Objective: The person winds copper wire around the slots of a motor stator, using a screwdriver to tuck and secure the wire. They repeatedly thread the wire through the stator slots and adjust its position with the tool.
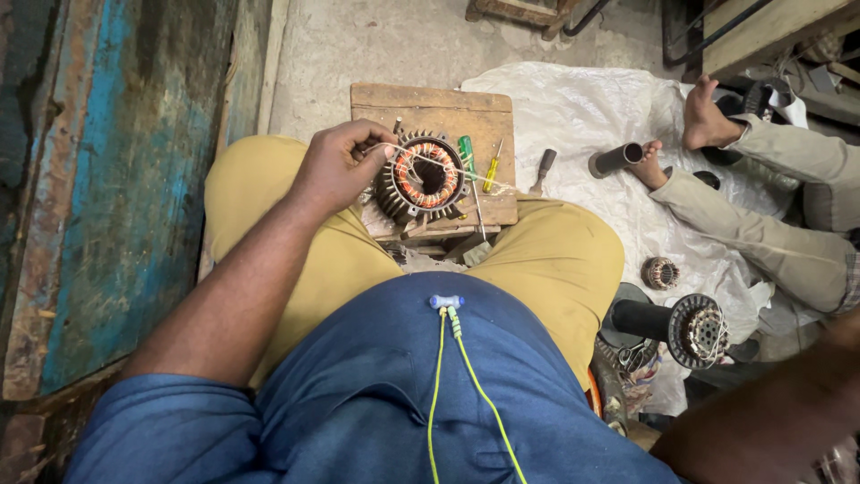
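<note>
Copper windings show orange inside the motor stator point(421, 179), which sits flat on a small wooden block point(434, 112) between my knees, straight ahead of me. Its bore points up at the camera, so the axis runs vertical and the ring of fins faces out all round.

My left hand point(339, 166) is on it: fingers curled shut, pinching a thin pale string point(428, 159) at the stator's left rim. That string runs taut from my fingertips across the top of the windings toward the right side of the block. Hand rests just at the fins, touching or nearly so; I cannot tell which.

My right hand is out of frame. Only the forearm point(761, 421) shows, low at the right edge and well away from the stator, so I cannot tell whether that hand is open or closed. Left is clearly the nearer one.

On the block just right of the stator: a green-handled screwdriver point(467, 157) and a yellow-handled one point(492, 168), both lying roughly along the line away from me. A dark-handled tool point(543, 168) lies just off the block's right edge on the plastic sheet point(573, 108).

Further right on that sheet: a dark pipe point(614, 159), a small wound rotor point(660, 272), a second motor part with a mesh face point(699, 332). Another person's feet point(703, 112) rest on the sheet, well apart from my work.
</note>
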